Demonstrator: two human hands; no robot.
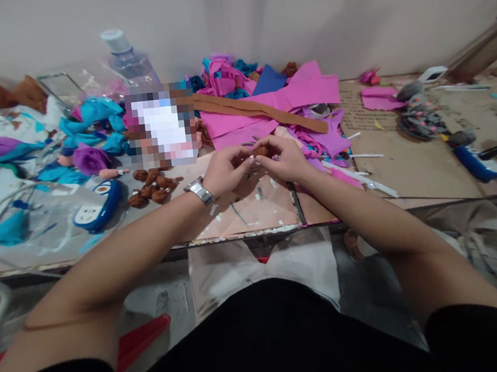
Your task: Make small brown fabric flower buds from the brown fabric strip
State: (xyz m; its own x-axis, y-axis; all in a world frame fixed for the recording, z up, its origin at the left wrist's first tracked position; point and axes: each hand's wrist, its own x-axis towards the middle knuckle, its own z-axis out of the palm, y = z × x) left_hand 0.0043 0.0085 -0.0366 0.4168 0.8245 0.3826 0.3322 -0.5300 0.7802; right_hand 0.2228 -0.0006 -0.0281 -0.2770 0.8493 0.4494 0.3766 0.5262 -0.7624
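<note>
Left hand [224, 169] and right hand [288, 157] are meeting at a small brown bundle [262, 151], centre of the frame.
At left, a blue-and-white case [99, 206] is lying near brown figures [153, 187]; at centre, left fingertips are meeting the bundle's left edge, their exact grip too small to tell, while right fingers are clamping it; at right, a grey dotted clump [421, 120] is sitting on cardboard [433, 172].

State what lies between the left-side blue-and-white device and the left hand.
Brown bundles lie between the device and the left hand, in the head view.
</note>
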